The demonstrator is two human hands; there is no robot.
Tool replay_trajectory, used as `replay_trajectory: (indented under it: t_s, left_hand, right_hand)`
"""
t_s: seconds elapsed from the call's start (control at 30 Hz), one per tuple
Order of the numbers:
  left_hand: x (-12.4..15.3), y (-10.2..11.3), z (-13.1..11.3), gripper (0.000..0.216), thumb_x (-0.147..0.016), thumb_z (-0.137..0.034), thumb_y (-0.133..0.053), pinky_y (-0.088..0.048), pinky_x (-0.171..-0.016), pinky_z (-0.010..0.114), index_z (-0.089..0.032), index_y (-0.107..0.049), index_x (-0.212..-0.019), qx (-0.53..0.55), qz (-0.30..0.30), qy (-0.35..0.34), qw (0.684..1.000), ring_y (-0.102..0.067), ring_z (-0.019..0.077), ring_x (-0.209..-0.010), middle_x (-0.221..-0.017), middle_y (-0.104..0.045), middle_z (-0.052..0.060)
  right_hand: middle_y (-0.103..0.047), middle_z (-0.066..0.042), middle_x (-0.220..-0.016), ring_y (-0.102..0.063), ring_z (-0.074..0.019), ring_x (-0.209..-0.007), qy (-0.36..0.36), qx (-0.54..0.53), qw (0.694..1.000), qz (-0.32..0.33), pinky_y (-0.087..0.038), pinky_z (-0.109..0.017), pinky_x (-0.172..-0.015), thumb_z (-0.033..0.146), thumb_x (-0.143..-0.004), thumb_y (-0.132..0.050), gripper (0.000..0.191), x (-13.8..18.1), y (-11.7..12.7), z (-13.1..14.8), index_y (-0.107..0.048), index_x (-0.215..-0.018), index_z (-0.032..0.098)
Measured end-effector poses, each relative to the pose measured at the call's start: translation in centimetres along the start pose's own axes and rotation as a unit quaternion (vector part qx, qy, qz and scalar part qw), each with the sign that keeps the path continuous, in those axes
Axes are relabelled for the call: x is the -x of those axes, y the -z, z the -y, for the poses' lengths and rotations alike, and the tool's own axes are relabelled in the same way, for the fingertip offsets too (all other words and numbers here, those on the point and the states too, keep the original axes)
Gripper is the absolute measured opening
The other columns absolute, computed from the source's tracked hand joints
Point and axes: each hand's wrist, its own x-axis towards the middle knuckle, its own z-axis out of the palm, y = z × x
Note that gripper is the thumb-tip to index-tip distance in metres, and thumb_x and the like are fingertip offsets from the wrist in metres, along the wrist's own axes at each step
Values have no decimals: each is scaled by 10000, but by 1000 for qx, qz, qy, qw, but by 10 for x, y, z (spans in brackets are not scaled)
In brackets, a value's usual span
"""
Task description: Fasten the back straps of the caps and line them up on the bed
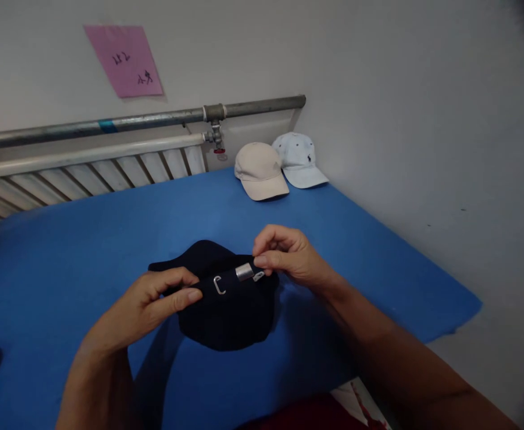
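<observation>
A dark navy cap (230,316) is held between my hands, low over the blue tabletop (122,227). Its back strap faces me, with a silver C-shaped metal ring (219,285) and a silver buckle (244,272) on it. My left hand (165,295) pinches the strap's left side, thumb in front and fingers behind. On the right, my right hand (286,254) has thumb and fingers closed on the strap end beside the buckle. A small white mark shows just under those fingertips.
At the back right stand a beige cap (259,170) and a pale blue cap (301,158), side by side. Behind the table run a radiator (122,170) and a metal pipe (154,121) with a red-handled valve (219,151). A pink note (125,63) hangs on the wall.
</observation>
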Motion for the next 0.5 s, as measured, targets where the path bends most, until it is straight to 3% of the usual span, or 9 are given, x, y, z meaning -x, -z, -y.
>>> replay_trajectory:
  t_s: [0.13, 0.27, 0.33, 0.5]
  left_hand:
    - [-11, -13, -19, 234, -876, -390, -576, -357, -506, 199, -220, -638, -1024, 11, 54, 25, 998, -472, 113, -597, -721, -577, -14]
    - [-18, -23, -37, 237, -858, -414, -604, -325, -476, 182, -185, -613, -797, 78, 57, 39, 995, -412, 86, -548, -623, -486, -34]
    - [-13, -22, -47, 234, -837, -410, -637, -343, -473, 179, -190, -616, -759, 131, 37, 43, 990, -430, 80, -530, -607, -498, -34]
    - [9, -1, -78, 199, -760, -456, -687, -442, -465, 226, -266, -629, -767, 238, -105, 49, 964, -538, 114, -493, -616, -601, -38]
  right_hand:
    - [-573, 70, -583, -502, -53, -482, -9, 25, 1000, 8, -367, -181, -472, 231, -740, -722, 115, 3, -7, 0, -626, -781, 184]
    - [-548, 76, -573, -497, -55, -474, 2, 22, 1000, -2, -363, -180, -463, 264, -767, -696, 119, 3, -6, 1, -625, -822, 186]
    - [-565, 69, -605, -490, -55, -487, 15, -1, 1000, -12, -386, -185, -490, 261, -768, -689, 113, 2, -2, 1, -624, -825, 188]
    - [-648, -6, -812, -588, -108, -757, 36, -47, 998, -9, -454, -227, -685, 305, -811, -643, 136, -1, 5, -1, -658, -850, 176]
